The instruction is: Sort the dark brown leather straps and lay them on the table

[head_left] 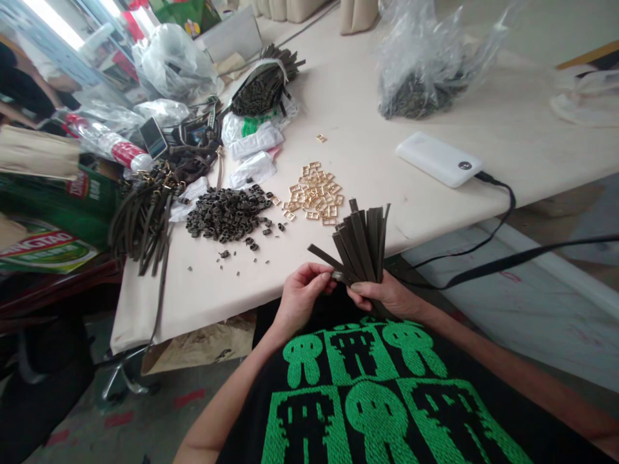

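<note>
My right hand [382,293] grips a fan of several dark leather straps [362,241] that stick up over the table's near edge. My left hand [302,293] pinches the lower end of one strap, where a small dark loop seems to sit between the fingertips. On the cream table [377,129] ahead lie a heap of small dark loops [227,212] and a scatter of gold buckles [314,193]. A bundle of long dark straps with buckles [145,212] hangs over the table's left edge.
A white power bank [438,159] with a black cable lies right of the buckles. Plastic bags of dark parts [416,84] and another strap bundle [264,84] sit further back. A phone [153,136], bottle and green boxes [58,200] crowd the left. Another person's arm shows far left.
</note>
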Tool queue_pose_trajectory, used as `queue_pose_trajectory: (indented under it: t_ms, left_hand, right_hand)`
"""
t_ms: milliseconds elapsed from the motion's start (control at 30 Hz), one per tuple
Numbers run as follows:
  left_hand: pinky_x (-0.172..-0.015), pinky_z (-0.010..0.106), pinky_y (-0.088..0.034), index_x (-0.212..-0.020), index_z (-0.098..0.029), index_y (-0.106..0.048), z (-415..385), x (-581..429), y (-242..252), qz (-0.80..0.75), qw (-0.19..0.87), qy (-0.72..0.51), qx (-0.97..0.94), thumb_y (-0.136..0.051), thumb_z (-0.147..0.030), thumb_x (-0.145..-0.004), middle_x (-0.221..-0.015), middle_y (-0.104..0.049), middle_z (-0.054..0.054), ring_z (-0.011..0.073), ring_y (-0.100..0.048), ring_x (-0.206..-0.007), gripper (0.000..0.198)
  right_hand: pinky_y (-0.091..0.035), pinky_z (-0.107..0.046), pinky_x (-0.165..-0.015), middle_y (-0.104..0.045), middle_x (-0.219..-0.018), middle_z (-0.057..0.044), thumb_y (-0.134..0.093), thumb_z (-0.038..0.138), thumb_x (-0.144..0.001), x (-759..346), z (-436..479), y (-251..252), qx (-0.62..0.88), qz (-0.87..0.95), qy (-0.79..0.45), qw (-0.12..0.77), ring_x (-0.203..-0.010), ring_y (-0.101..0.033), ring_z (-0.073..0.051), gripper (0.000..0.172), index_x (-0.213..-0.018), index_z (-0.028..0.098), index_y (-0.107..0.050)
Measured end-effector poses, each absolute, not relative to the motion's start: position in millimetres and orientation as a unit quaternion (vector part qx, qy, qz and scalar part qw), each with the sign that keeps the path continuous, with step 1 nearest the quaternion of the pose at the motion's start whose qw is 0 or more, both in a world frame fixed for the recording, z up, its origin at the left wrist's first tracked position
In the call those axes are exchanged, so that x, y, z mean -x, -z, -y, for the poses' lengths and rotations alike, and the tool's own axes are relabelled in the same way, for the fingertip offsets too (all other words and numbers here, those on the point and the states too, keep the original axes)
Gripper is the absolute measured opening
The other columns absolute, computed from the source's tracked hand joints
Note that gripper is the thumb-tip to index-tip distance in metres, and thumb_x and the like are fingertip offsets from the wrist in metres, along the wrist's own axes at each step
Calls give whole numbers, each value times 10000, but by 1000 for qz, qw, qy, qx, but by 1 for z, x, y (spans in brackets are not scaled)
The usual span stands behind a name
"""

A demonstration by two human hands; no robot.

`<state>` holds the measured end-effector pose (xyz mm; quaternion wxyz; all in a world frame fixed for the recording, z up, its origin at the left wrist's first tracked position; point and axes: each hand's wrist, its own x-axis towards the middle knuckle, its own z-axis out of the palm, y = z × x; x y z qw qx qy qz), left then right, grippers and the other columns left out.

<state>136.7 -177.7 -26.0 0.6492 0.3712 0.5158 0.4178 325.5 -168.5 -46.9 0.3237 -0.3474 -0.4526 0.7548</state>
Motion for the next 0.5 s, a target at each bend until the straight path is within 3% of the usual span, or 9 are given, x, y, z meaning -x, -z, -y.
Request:
queue_pose_trajectory:
  t_ms: [133, 200, 267, 500]
  left_hand:
    - [-801, 330, -528, -853, -201, -718, 179, -131, 20, -529, 507, -402, -549, -666, -321, -848, -931, -708, 50, 161, -645, -846, 131]
    - [-930, 412, -494, -853, -226, -741, 179, -130, 16, -529, 421, -382, -631, -680, -312, -845, -1064, -702, 70, 213, -629, -1026, 105]
    - [-967, 455, -473, -860, -239, -754, 180, -129, 13, -528, 373, -364, -670, -713, -305, -822, -1089, -705, 76, 239, -615, -1079, 87]
    - [-688, 308, -538, -859, -205, -762, 183, -126, 20, -524, 516, -318, -599, -619, -251, -872, -779, -731, 29, 173, -653, -729, 152]
  right_hand:
    - [-327, -215, -435, -504, -523, 31, -646, 370, -801, -323, 170, 42, 375, 483, -724, 319, -449, -422, -79, 282, -628, 157, -583]
    - [-353, -220, -444, -514, -519, 25, -631, 359, -799, -322, 171, 41, 392, 503, -703, 315, -451, -441, -85, 286, -598, 165, -575]
    - [-371, -223, -447, -537, -529, 18, -621, 349, -793, -321, 173, 41, 409, 529, -676, 311, -452, -462, -91, 266, -602, 168, -583]
    - [-456, -259, -488, -612, -557, -10, -622, 339, -751, -320, 181, 39, 476, 594, -581, 287, -499, -540, -139, 206, -617, 182, -621]
